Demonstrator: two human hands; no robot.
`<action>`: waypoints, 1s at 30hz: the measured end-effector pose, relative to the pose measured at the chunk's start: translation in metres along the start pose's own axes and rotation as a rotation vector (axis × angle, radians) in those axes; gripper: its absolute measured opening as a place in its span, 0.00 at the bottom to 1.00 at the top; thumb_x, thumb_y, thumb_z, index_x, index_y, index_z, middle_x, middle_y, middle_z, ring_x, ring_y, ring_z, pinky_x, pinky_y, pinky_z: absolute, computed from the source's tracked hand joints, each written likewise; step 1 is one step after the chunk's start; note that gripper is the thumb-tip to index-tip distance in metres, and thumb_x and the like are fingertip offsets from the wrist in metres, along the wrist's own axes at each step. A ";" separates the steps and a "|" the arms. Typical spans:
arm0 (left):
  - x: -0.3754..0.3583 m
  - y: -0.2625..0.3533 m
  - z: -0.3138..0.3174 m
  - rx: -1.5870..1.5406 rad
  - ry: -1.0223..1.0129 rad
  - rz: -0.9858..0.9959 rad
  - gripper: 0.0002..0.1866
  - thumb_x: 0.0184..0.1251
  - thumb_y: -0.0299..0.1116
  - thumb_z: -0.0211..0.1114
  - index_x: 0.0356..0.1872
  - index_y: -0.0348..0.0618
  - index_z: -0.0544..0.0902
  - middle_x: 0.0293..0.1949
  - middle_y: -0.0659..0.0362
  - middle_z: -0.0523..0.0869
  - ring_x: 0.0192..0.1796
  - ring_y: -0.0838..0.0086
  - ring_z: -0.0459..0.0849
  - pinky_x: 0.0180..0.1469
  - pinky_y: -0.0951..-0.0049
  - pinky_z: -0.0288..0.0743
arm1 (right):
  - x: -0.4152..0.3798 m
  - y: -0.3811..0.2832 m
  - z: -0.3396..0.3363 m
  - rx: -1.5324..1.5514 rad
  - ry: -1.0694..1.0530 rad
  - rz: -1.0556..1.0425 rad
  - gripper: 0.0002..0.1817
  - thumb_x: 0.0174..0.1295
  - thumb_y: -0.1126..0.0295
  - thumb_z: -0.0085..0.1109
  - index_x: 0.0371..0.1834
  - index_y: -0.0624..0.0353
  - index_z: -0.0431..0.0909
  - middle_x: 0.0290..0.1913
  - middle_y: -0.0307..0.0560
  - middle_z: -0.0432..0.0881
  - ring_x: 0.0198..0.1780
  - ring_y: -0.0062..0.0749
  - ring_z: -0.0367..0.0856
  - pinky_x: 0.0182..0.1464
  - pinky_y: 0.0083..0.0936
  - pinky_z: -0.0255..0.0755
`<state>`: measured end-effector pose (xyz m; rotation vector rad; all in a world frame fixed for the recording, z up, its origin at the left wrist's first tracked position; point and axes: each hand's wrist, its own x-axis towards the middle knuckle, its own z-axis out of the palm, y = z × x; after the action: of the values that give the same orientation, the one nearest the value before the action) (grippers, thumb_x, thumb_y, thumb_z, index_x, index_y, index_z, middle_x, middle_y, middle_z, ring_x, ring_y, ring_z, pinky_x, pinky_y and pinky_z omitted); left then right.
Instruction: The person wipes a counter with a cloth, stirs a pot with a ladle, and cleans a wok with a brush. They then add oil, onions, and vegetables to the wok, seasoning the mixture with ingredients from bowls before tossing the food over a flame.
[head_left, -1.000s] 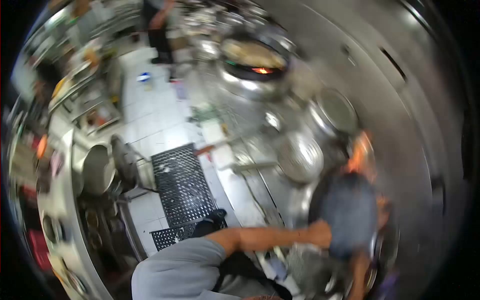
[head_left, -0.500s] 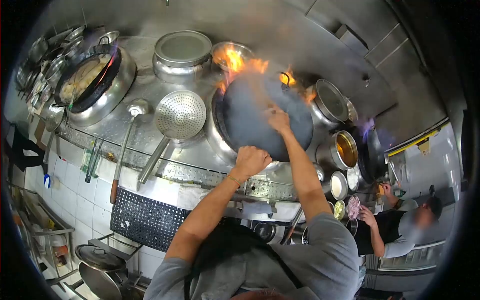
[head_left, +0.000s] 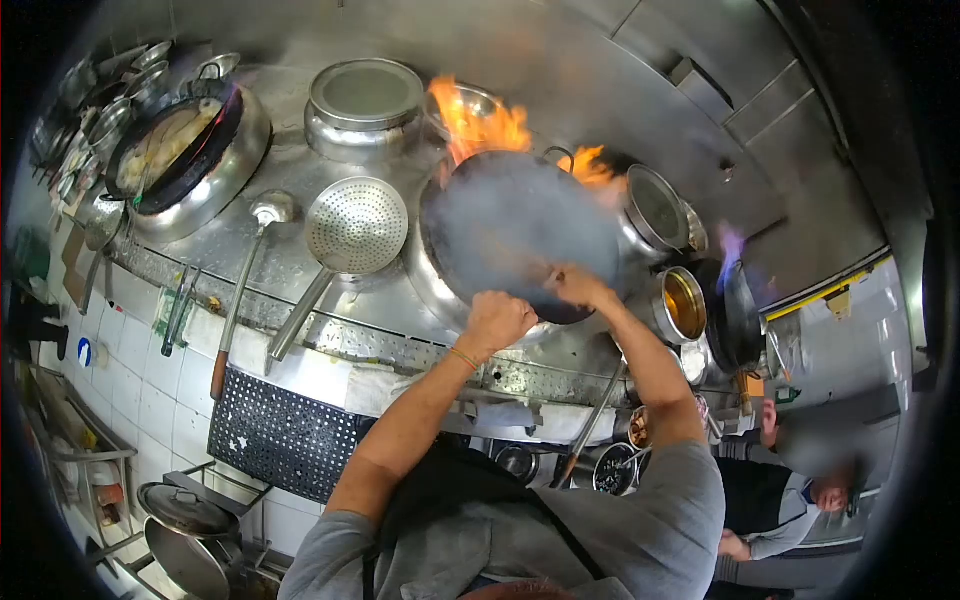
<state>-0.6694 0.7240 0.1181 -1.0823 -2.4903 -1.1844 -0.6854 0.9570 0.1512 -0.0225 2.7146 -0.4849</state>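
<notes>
A large dark wok (head_left: 520,225) sits tilted on the burner, full of grey smoke, with its loop handle at the far rim. At the wok's near rim, my left hand (head_left: 502,318) is closed in a fist, apparently gripping the edge or a handle hidden under the fingers. Inside the wok, near its right side, my right hand (head_left: 578,287) has its fingers closed together. A brownish smear lies beside those fingertips, but smoke and blur hide what it is. Tall orange flames (head_left: 485,125) rise behind the wok.
Left of the wok lie a perforated strainer (head_left: 357,225) and a ladle (head_left: 272,207). A lidded pot (head_left: 366,105) stands behind them. Another wok with pale food (head_left: 170,150) is at far left. Right are an oil pot (head_left: 684,303) and a co-worker (head_left: 755,497).
My right hand has moved from the wok's middle toward its near right side. My left hand stays at the rim. The flames are larger, and the co-worker has shifted.
</notes>
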 end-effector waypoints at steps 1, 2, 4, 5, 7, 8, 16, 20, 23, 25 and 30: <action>0.000 -0.001 0.004 0.008 0.018 -0.004 0.13 0.54 0.41 0.62 0.18 0.47 0.86 0.19 0.51 0.83 0.24 0.55 0.84 0.30 0.55 0.78 | 0.016 0.010 0.001 0.003 0.006 0.004 0.22 0.64 0.57 0.51 0.59 0.50 0.74 0.38 0.50 0.85 0.26 0.38 0.82 0.32 0.33 0.78; 0.002 -0.001 0.006 0.008 0.017 0.005 0.13 0.54 0.41 0.62 0.18 0.47 0.86 0.19 0.51 0.83 0.24 0.55 0.84 0.30 0.55 0.78 | 0.040 0.015 -0.006 -0.119 0.097 0.196 0.21 0.62 0.58 0.54 0.57 0.51 0.76 0.42 0.56 0.84 0.38 0.47 0.82 0.42 0.39 0.77; 0.001 -0.003 0.007 0.032 0.044 0.022 0.12 0.54 0.41 0.63 0.18 0.47 0.86 0.19 0.50 0.83 0.24 0.54 0.84 0.30 0.55 0.78 | 0.067 0.023 0.009 -0.230 0.188 0.401 0.20 0.60 0.60 0.57 0.55 0.52 0.78 0.47 0.62 0.83 0.50 0.55 0.82 0.52 0.45 0.75; 0.003 -0.005 0.006 0.033 0.041 0.031 0.12 0.54 0.41 0.63 0.18 0.47 0.86 0.19 0.50 0.83 0.24 0.54 0.84 0.30 0.55 0.78 | 0.082 0.023 0.023 -0.280 0.233 0.343 0.22 0.61 0.58 0.57 0.57 0.51 0.77 0.47 0.62 0.83 0.51 0.57 0.81 0.53 0.46 0.74; 0.001 -0.004 0.008 0.025 0.018 0.015 0.12 0.53 0.40 0.63 0.17 0.47 0.86 0.19 0.50 0.83 0.23 0.53 0.83 0.30 0.55 0.78 | 0.071 0.012 0.035 -0.330 0.270 0.297 0.24 0.61 0.56 0.56 0.60 0.50 0.75 0.48 0.62 0.82 0.52 0.59 0.80 0.54 0.48 0.74; 0.003 -0.003 0.005 0.021 0.021 0.019 0.12 0.53 0.40 0.63 0.17 0.47 0.86 0.19 0.50 0.83 0.23 0.53 0.83 0.30 0.55 0.78 | 0.041 -0.014 0.030 -0.278 0.195 0.220 0.25 0.61 0.56 0.55 0.62 0.51 0.74 0.48 0.62 0.82 0.52 0.60 0.80 0.55 0.49 0.73; 0.002 0.000 -0.003 -0.001 -0.005 0.014 0.12 0.55 0.39 0.62 0.17 0.46 0.85 0.18 0.50 0.83 0.23 0.54 0.83 0.29 0.57 0.77 | -0.055 0.027 -0.051 -0.592 0.193 0.542 0.21 0.67 0.57 0.47 0.57 0.55 0.75 0.50 0.59 0.82 0.53 0.55 0.81 0.56 0.48 0.74; 0.000 -0.006 0.002 0.005 0.038 0.069 0.13 0.55 0.40 0.62 0.17 0.46 0.85 0.19 0.51 0.83 0.24 0.55 0.83 0.31 0.56 0.77 | 0.030 0.046 -0.044 -0.292 0.660 0.662 0.19 0.67 0.58 0.48 0.53 0.57 0.77 0.49 0.59 0.82 0.54 0.51 0.81 0.54 0.43 0.75; 0.001 -0.002 0.002 0.016 0.021 0.025 0.13 0.57 0.42 0.63 0.20 0.46 0.86 0.21 0.53 0.84 0.26 0.54 0.83 0.32 0.54 0.76 | 0.097 0.040 -0.011 -0.116 0.662 0.421 0.20 0.66 0.58 0.50 0.54 0.59 0.76 0.48 0.59 0.83 0.54 0.51 0.81 0.54 0.43 0.74; -0.005 -0.005 0.003 -0.007 -0.007 0.067 0.10 0.59 0.41 0.62 0.23 0.49 0.85 0.25 0.53 0.85 0.30 0.59 0.84 0.35 0.57 0.74 | 0.128 0.027 0.029 0.082 0.642 0.225 0.21 0.64 0.58 0.53 0.54 0.60 0.75 0.46 0.59 0.83 0.53 0.52 0.81 0.54 0.43 0.74; -0.029 -0.067 -0.074 -0.035 0.421 0.167 0.05 0.56 0.28 0.62 0.31 0.43 0.84 0.35 0.52 0.84 0.43 0.58 0.81 0.46 0.60 0.72 | 0.135 -0.009 0.011 0.315 0.412 0.085 0.22 0.61 0.58 0.55 0.53 0.61 0.76 0.44 0.59 0.84 0.51 0.55 0.81 0.52 0.43 0.73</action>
<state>-0.7049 0.6264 0.1143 -0.9141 -2.0294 -1.2569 -0.8074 0.9336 0.0954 0.3082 2.9776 -0.9782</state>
